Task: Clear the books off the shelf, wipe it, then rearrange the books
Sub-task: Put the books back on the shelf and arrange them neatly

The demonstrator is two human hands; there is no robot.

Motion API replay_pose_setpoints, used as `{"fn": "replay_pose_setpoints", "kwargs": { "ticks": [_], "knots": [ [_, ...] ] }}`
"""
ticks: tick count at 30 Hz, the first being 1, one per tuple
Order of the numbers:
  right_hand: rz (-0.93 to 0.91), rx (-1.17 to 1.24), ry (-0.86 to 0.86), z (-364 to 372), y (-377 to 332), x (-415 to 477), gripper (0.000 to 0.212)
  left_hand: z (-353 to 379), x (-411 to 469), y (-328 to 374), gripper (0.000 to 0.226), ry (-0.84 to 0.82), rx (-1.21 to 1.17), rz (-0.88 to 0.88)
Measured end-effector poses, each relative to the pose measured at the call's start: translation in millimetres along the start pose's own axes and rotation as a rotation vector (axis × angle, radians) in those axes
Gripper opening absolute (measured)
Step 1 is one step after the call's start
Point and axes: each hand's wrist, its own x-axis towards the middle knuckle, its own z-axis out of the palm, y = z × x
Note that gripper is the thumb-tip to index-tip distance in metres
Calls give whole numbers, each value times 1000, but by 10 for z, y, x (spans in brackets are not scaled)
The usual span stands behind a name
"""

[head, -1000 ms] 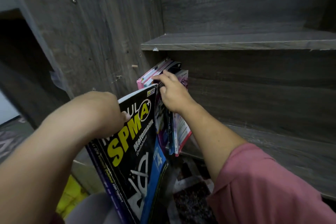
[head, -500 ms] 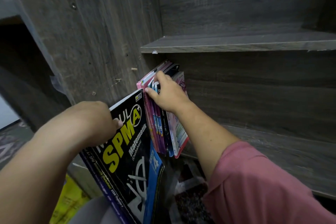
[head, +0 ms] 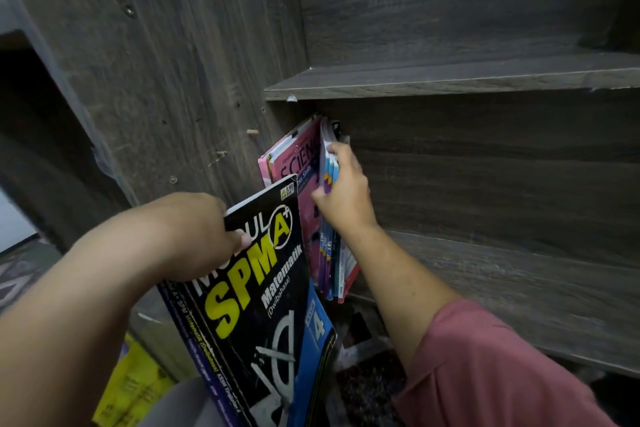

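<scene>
My left hand (head: 204, 236) grips a black SPM Matematik book (head: 263, 305) by its upper left edge and holds it tilted in front of the shelf. Several thin books (head: 329, 253) stand at the left end of the lower shelf (head: 519, 288). My right hand (head: 343, 191) grips a bunch of these thin books near their tops, thumb on the left side, fingers behind. They lean to the right, away from a pink Science book (head: 298, 163) that stands against the shelf's side panel (head: 194, 80).
An upper shelf board (head: 450, 78) runs above the books. The rest of the lower shelf stretches to the right. Yellow books (head: 131, 388) lie low at the left, and a dark patterned carpet (head: 370, 388) is below the shelf.
My right hand has moved from the books' front edges round to their right side and pulled a bunch rightward, uncovering the pink Science cover. The black book has barely shifted.
</scene>
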Motion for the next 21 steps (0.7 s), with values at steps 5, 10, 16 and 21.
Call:
{"fn": "replay_pose_setpoints", "kwargs": {
  "ticks": [5,10,16,21],
  "knots": [
    [6,7,3,-123,-44,-43,60,-106,125,219,51,-1,111,12],
    [38,-65,19,-285,28,-11,58,-287,310,430,55,70,208,24],
    [72,-75,53,-494,126,-80,60,-407,656,580,58,165,117,5],
    [21,-118,47,-468,92,-149,59,-112,934,826,50,253,-29,-15]
  ]
}}
